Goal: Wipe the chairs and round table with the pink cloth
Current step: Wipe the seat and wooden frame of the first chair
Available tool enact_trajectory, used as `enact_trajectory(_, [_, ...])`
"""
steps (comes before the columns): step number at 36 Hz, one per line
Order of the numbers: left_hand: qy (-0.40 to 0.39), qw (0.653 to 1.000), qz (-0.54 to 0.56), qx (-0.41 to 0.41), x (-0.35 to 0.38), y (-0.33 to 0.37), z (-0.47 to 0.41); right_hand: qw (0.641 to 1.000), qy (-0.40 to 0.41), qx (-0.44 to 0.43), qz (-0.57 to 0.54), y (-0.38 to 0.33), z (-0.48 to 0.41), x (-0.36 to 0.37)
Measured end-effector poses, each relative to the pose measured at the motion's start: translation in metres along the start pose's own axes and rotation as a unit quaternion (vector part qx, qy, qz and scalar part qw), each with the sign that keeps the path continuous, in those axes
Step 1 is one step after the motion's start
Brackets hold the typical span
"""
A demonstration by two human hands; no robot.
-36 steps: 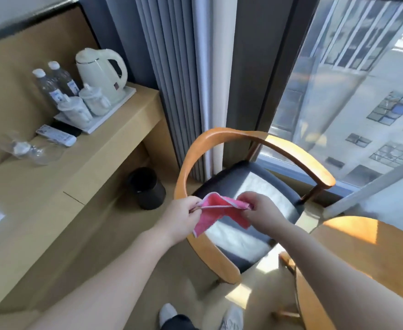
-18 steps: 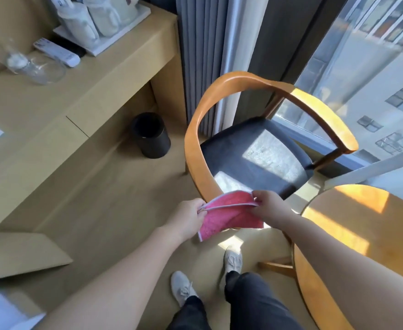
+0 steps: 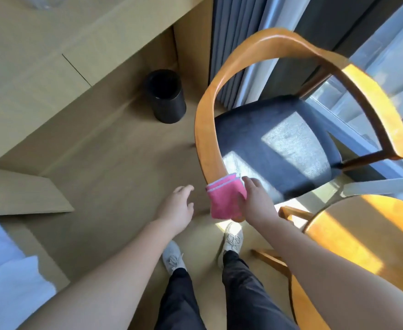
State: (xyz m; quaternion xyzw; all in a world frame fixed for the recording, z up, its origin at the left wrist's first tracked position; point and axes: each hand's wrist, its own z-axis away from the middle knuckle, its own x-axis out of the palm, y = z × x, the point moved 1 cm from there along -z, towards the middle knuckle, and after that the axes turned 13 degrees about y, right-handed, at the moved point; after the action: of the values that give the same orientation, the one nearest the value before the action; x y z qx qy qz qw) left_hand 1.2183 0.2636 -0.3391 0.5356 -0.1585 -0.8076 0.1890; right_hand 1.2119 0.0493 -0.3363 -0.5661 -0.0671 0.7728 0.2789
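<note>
A wooden chair (image 3: pixel 206 129) with a curved orange arm rail and a dark blue seat (image 3: pixel 274 144) stands in front of me. The folded pink cloth (image 3: pixel 224 198) is draped over the near end of the left arm rail. My right hand (image 3: pixel 255 198) grips the cloth against that rail end. My left hand (image 3: pixel 179 203) hangs free to the left of the cloth, fingers relaxed, holding nothing. The round wooden table (image 3: pixel 362 246) is at the lower right, partly sunlit.
A black waste bin (image 3: pixel 166 96) stands on the floor beside the chair, under a long wooden desk (image 3: pixel 64 44). Grey curtains (image 3: pixel 234 39) and a window are behind the chair. A white bed edge (image 3: pixel 5 270) is at the lower left. My feet are below the cloth.
My left hand has let go of the cloth and moved left. My right hand has brought the cloth down onto the near end of the chair's left arm rail. The view tilted down.
</note>
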Motion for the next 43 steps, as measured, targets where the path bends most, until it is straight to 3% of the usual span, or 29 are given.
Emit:
enact_trajectory(4, [-0.009,1.000,-0.012,0.018,-0.001,-0.011,0.009,0.998,0.009,-0.052,0.030,-0.022,0.015,0.035])
enact_trajectory(12, [0.001,1.000,0.001,0.028,0.003,-0.029,0.016,0.985,0.049,-0.021,0.163,-0.026,0.011,0.081])
enact_trajectory(21, [-0.011,0.999,0.008,0.038,-0.002,-0.043,0.014,0.992,0.022,-0.060,0.109,0.014,0.019,0.065])
enact_trajectory(28, [-0.009,0.999,0.016,0.044,-0.006,-0.043,0.009,0.980,0.060,-0.022,0.188,-0.010,0.022,0.074])
enact_trajectory(43, [-0.004,0.999,0.023,0.038,-0.002,-0.057,-0.010,0.975,0.106,-0.021,0.195,-0.039,-0.025,0.089])
